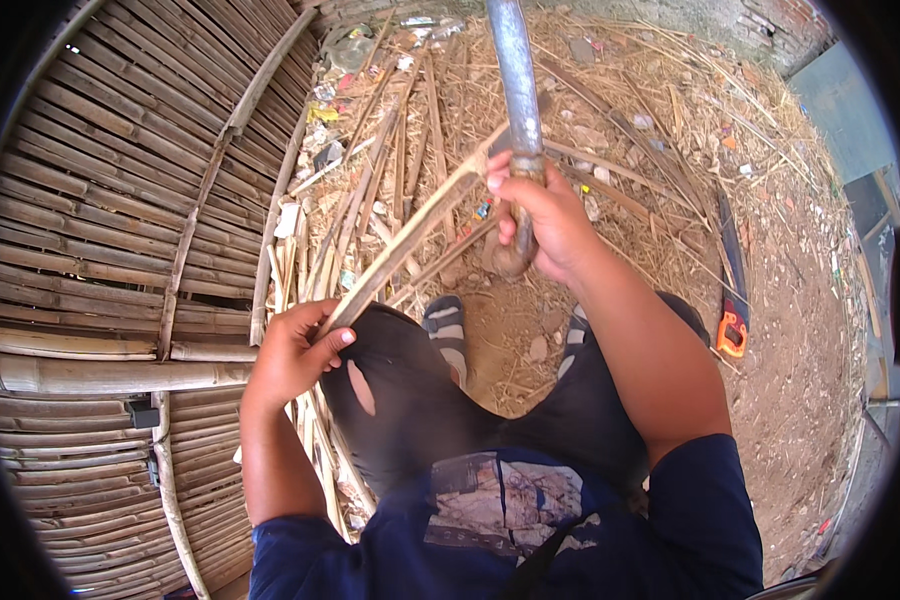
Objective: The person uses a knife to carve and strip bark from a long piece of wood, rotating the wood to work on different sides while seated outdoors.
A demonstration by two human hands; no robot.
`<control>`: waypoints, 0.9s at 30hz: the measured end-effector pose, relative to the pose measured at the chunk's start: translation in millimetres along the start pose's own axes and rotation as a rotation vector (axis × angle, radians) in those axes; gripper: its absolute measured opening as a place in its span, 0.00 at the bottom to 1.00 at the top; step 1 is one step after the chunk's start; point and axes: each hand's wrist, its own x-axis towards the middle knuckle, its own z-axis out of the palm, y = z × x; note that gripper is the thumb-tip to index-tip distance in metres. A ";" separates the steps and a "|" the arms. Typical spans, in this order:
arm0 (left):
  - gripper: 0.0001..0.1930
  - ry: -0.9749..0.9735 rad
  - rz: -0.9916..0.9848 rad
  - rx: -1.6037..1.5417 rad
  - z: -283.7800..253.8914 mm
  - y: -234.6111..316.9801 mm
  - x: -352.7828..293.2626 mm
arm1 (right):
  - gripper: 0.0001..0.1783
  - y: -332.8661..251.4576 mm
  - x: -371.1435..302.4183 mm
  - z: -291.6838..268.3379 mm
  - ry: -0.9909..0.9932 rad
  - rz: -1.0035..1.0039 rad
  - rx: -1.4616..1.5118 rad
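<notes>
The long blade (518, 90) stands nearly upright with its edge set against the upper end of the bamboo strip (410, 235), and the thumb of the right hand (540, 215) lies right beside that meeting point; I would judge that a slip or a sudden give in the bamboo could bring the edge onto that thumb, or drive it down toward the knee (390, 370) below. The right hand is wrapped tight around the wooden handle (515, 250). The left hand (295, 350) is closed on the strip's lower end, pinching it above the knee. So the strip runs on a slant between both hands, low at the left, high at the right. Loose bamboo slats (370, 180) litter the ground (790, 330), and a woven bamboo panel (110, 200) lies to the left.
</notes>
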 end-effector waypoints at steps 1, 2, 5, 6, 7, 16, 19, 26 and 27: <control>0.15 -0.016 0.009 -0.017 2.3 1.7 0.1 | 0.14 -4.2 -1.7 -0.1 0.014 -0.020 0.001; 0.15 -0.031 0.019 -0.033 5.7 3.5 -1.2 | 0.14 -4.4 -7.1 -5.3 0.034 -0.013 0.018; 0.17 -0.006 0.097 0.020 13.4 17.4 -7.5 | 0.13 -8.0 -13.2 -11.9 0.092 -0.026 0.062; 0.18 0.017 0.132 0.019 18.6 20.1 -7.3 | 0.13 -8.5 -16.0 -15.8 0.134 -0.036 0.049; 0.20 0.040 0.151 0.224 17.7 28.0 -9.7 | 0.13 -8.9 -18.2 -19.9 0.177 -0.045 0.037; 0.08 0.445 0.923 0.409 57.1 17.2 -60.8 | 0.12 -23.8 -27.8 -64.8 0.503 -0.089 0.089; 0.10 0.115 0.677 0.228 77.7 2.4 -74.6 | 0.12 -26.8 -27.1 -73.6 0.527 -0.069 0.098; 0.34 -0.368 -0.351 -0.455 40.6 -72.2 -115.2 | 0.12 -29.2 -29.1 -62.8 0.531 -0.048 0.055; 0.43 -0.332 -0.402 -0.341 35.9 -79.6 -121.2 | 0.12 -28.3 -28.3 -61.6 0.520 -0.047 0.052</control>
